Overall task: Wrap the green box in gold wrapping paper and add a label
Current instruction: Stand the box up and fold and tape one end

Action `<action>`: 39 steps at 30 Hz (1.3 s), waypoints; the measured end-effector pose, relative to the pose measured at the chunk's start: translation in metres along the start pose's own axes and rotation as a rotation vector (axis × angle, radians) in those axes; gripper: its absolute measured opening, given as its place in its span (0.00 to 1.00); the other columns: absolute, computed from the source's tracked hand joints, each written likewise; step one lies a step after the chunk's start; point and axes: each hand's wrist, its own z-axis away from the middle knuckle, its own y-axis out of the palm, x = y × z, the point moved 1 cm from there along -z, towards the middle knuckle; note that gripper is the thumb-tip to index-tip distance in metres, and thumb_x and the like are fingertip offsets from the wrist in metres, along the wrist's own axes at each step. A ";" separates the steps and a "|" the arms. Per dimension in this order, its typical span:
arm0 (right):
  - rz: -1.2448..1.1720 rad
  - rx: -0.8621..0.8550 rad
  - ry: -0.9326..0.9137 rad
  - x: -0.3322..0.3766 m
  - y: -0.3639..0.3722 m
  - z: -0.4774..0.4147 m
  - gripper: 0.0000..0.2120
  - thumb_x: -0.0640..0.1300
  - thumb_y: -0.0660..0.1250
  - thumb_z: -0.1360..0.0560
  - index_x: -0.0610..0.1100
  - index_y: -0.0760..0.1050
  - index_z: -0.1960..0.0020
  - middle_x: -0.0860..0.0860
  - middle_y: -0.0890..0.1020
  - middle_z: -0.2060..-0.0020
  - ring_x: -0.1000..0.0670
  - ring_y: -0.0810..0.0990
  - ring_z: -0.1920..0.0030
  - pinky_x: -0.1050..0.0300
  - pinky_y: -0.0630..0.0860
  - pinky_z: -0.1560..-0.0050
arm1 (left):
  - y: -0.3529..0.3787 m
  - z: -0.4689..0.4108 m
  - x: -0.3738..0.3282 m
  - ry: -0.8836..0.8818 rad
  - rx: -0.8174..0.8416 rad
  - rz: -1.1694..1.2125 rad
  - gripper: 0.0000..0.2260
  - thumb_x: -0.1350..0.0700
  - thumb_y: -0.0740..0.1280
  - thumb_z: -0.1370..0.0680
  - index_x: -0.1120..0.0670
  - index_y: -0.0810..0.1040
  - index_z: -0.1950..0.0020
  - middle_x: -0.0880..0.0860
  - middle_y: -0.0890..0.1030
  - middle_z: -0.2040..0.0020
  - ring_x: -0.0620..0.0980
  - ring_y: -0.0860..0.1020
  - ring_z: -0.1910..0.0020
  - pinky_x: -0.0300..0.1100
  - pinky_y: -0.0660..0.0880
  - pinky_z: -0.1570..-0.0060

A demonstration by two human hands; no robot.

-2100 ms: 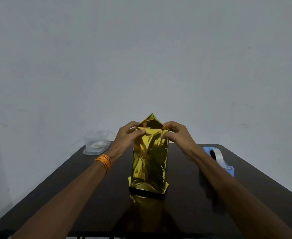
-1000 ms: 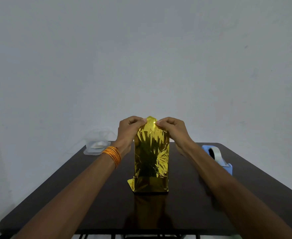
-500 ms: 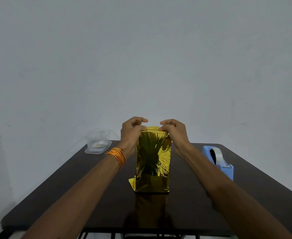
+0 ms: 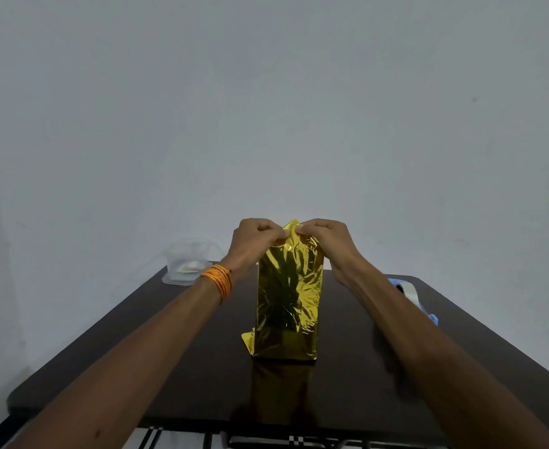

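Box sides fully covered in gold wrapping paper (image 4: 287,299), standing on counter (image 4: 176,351). Left hand (image 4: 255,243), right hand (image 4: 326,243) both pinching top flap. Top unsealed, label not visible; tape dispenser (image 4: 411,294) untouched.

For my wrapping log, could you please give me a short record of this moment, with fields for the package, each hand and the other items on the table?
package: gold wrapping paper covers an upright box; no green shows
left hand: pinches the paper's top flap
right hand: pinches the same flap
label: none visible
tape dispenser: blue, on the table, partly behind the right forearm
clear container: far left corner of the table
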 end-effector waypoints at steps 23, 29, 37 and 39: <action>-0.147 -0.126 0.051 0.001 0.007 -0.005 0.02 0.38 0.73 0.26 0.42 0.85 0.54 0.45 0.86 0.55 0.46 0.84 0.52 0.50 0.81 0.49 | 0.007 -0.009 -0.002 -0.094 -0.068 0.176 0.02 0.57 0.74 0.26 0.51 0.83 0.56 0.56 0.84 0.52 0.56 0.82 0.46 0.58 0.78 0.41; -0.064 -0.147 -0.041 0.008 0.001 -0.004 0.02 0.42 0.75 0.28 0.45 0.85 0.55 0.51 0.86 0.55 0.51 0.84 0.49 0.54 0.79 0.48 | 0.007 -0.008 -0.007 -0.099 -0.105 0.182 0.02 0.56 0.75 0.27 0.51 0.84 0.57 0.53 0.85 0.53 0.54 0.83 0.48 0.58 0.78 0.41; -0.084 -0.073 -0.056 0.022 -0.001 0.002 0.12 0.35 0.76 0.31 0.43 0.82 0.48 0.44 0.87 0.57 0.49 0.86 0.55 0.58 0.79 0.57 | 0.001 -0.003 -0.022 -0.032 -0.050 0.165 0.04 0.53 0.75 0.26 0.52 0.85 0.53 0.50 0.85 0.53 0.51 0.83 0.49 0.48 0.81 0.47; -0.110 -0.051 -0.072 0.024 -0.002 0.004 0.12 0.35 0.75 0.30 0.42 0.82 0.46 0.43 0.87 0.57 0.49 0.86 0.56 0.58 0.79 0.58 | 0.000 -0.004 -0.026 0.037 -0.009 0.110 0.06 0.52 0.74 0.25 0.52 0.86 0.51 0.49 0.86 0.53 0.49 0.83 0.49 0.46 0.80 0.47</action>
